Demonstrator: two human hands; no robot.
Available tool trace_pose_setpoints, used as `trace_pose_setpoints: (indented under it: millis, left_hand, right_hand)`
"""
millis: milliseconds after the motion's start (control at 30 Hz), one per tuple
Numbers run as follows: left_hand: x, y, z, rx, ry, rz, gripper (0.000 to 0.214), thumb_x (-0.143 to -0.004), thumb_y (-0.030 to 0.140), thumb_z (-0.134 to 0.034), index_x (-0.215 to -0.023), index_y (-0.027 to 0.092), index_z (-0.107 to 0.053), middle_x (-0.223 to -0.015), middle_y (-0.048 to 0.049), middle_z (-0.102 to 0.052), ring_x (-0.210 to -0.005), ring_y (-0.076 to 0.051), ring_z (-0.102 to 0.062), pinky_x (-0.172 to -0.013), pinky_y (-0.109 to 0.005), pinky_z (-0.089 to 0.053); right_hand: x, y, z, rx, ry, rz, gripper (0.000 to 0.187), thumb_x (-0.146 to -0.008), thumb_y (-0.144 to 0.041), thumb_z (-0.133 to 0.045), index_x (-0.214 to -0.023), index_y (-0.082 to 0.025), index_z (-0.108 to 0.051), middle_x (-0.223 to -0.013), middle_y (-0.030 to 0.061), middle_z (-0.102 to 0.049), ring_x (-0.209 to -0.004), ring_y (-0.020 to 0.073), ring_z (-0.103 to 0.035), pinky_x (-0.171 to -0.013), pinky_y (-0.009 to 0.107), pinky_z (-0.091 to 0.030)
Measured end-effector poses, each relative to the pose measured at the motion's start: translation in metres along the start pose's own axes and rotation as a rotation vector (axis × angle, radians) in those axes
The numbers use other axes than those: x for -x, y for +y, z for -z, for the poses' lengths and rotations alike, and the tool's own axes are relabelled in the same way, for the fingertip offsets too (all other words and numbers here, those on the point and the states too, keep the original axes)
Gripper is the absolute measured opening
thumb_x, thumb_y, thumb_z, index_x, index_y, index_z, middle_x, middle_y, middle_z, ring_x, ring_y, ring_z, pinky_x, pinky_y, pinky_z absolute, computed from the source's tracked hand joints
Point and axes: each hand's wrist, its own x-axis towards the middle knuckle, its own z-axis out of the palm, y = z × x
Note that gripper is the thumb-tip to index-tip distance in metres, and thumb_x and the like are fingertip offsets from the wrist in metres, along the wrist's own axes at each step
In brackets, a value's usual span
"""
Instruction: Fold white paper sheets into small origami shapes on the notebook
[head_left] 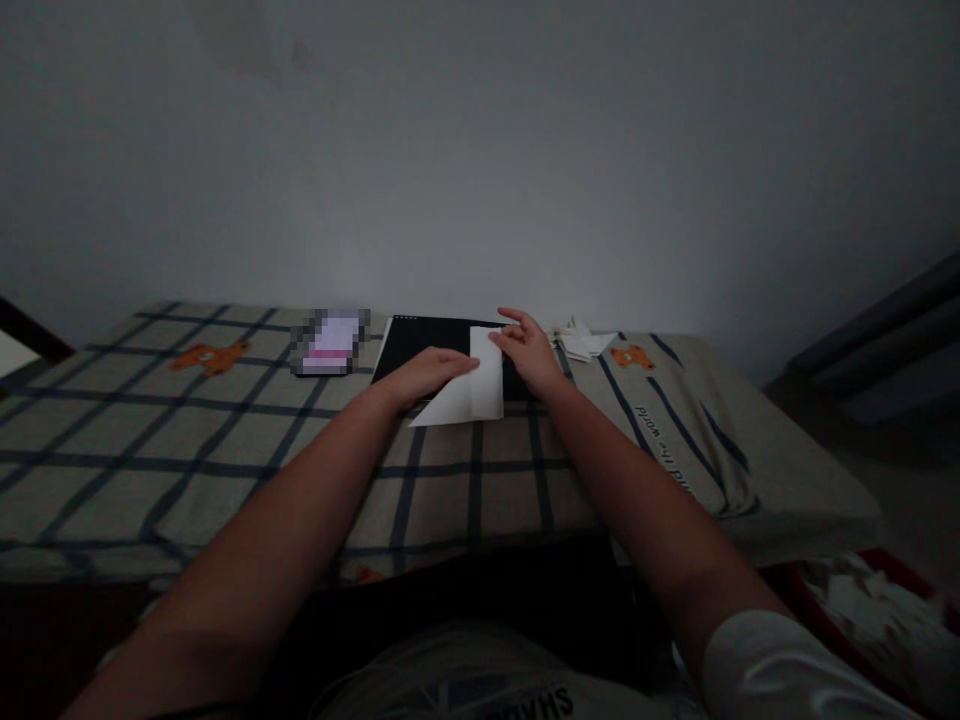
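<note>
A partly folded sheet of white paper (487,385) is held between my two hands, above a black notebook or folder (420,338) that lies on the cloth. My left hand (433,372) pinches the paper at its left side, thumb and fingers close together. With thumb and index finger my right hand (527,350) grips the paper's upper right edge, while its other fingers stretch away. A pointed flap of the paper reaches out to the lower left. Just right of my right hand lies a small heap of folded white paper pieces (581,340).
A checked cloth with orange bear prints covers the table (247,440). A phone (328,345), its screen lit and blurred, lies left of the notebook. The wall (480,170) rises directly behind. At the lower right, a red container (885,565) holds many pale scraps.
</note>
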Motion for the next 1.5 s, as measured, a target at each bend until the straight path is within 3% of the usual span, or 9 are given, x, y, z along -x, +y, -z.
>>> trace_pose_setpoints:
  millis: [133, 333, 500, 800, 1100, 1500]
  left_hand:
    - [0.003, 0.000, 0.003, -0.100, -0.016, -0.044, 0.036, -0.069, 0.047, -0.065, -0.082, 0.013, -0.068, -0.067, -0.0018, -0.063, -0.054, -0.011, -0.051, -0.049, -0.022, -0.035]
    - [-0.005, -0.005, 0.010, -0.016, 0.179, -0.085, 0.040, -0.069, 0.045, -0.064, -0.090, 0.011, -0.067, -0.078, -0.0054, -0.066, -0.061, -0.013, -0.054, -0.055, -0.024, -0.038]
    - [-0.011, -0.011, 0.013, -0.030, 0.226, -0.106, 0.037, -0.069, 0.043, -0.064, -0.088, 0.012, -0.067, -0.080, -0.0052, -0.066, -0.063, -0.014, -0.055, -0.056, -0.024, -0.039]
    - [-0.009, -0.008, 0.012, -0.014, 0.159, -0.083, 0.036, -0.070, 0.038, -0.062, -0.095, 0.012, -0.065, -0.082, -0.0054, -0.067, -0.064, -0.014, -0.056, -0.055, -0.023, -0.040]
    - [-0.009, -0.010, 0.008, 0.014, 0.192, -0.072, 0.039, -0.073, 0.048, -0.061, -0.089, 0.013, -0.067, -0.074, -0.0039, -0.065, -0.056, -0.012, -0.052, -0.051, -0.022, -0.038]
    - [-0.008, -0.010, 0.012, 0.020, 0.132, -0.083, 0.038, -0.072, 0.042, -0.064, -0.096, 0.013, -0.065, -0.086, -0.0079, -0.067, -0.064, -0.014, -0.058, -0.056, -0.024, -0.042]
  right_hand:
    - [-0.001, -0.001, -0.002, -0.087, 0.005, -0.074, 0.045, -0.074, -0.035, -0.064, -0.116, -0.023, -0.050, -0.069, -0.0045, -0.055, -0.059, 0.0085, -0.051, -0.057, 0.022, -0.043]
    - [0.000, -0.001, -0.001, -0.183, -0.172, -0.297, 0.027, -0.075, -0.038, -0.063, -0.087, -0.015, -0.062, -0.069, 0.0001, -0.060, -0.057, 0.0078, -0.055, -0.054, 0.021, -0.045]
    - [0.002, 0.001, -0.003, -0.134, -0.174, -0.302, 0.021, -0.071, -0.033, -0.067, -0.081, -0.015, -0.064, -0.068, 0.0001, -0.063, -0.059, 0.0080, -0.057, -0.057, 0.021, -0.047]
    - [0.003, 0.003, -0.005, -0.086, -0.195, -0.310, 0.018, -0.072, -0.032, -0.065, -0.077, -0.015, -0.060, -0.066, -0.0007, -0.061, -0.057, 0.0083, -0.055, -0.056, 0.022, -0.047]
    - [0.003, 0.001, -0.006, -0.045, -0.198, -0.294, 0.022, -0.072, -0.036, -0.066, -0.077, -0.016, -0.060, -0.066, -0.0012, -0.059, -0.056, 0.0083, -0.054, -0.055, 0.022, -0.047]
    - [0.005, 0.000, -0.006, 0.012, -0.218, -0.289, 0.021, -0.070, -0.035, -0.066, -0.077, -0.016, -0.063, -0.068, -0.0009, -0.060, -0.057, 0.0082, -0.053, -0.054, 0.021, -0.046]
